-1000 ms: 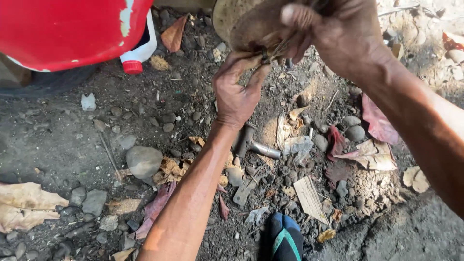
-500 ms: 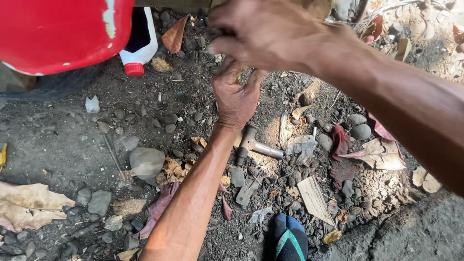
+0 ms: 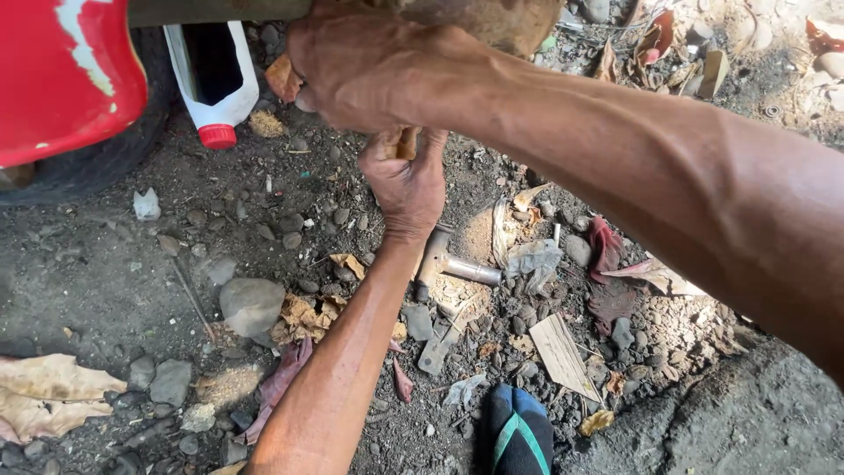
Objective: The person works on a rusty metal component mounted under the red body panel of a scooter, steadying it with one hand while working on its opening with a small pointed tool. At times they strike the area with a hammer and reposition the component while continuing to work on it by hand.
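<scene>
Left hand (image 3: 406, 180) up from the ground, fingers pinched on a small tan piece (image 3: 405, 142), right hand (image 3: 369, 66) just above it, fingers curled under, grip unclear, hammer (image 3: 450, 264) lying on gravel ground (image 3: 114, 273) below, white bottle (image 3: 214, 75) near red body panel (image 3: 61, 79).

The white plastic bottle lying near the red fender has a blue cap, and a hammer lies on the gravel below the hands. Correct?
Not quite: the bottle has a red cap, as the head view shows. The red fender and the hammer on the gravel are as stated.
</scene>
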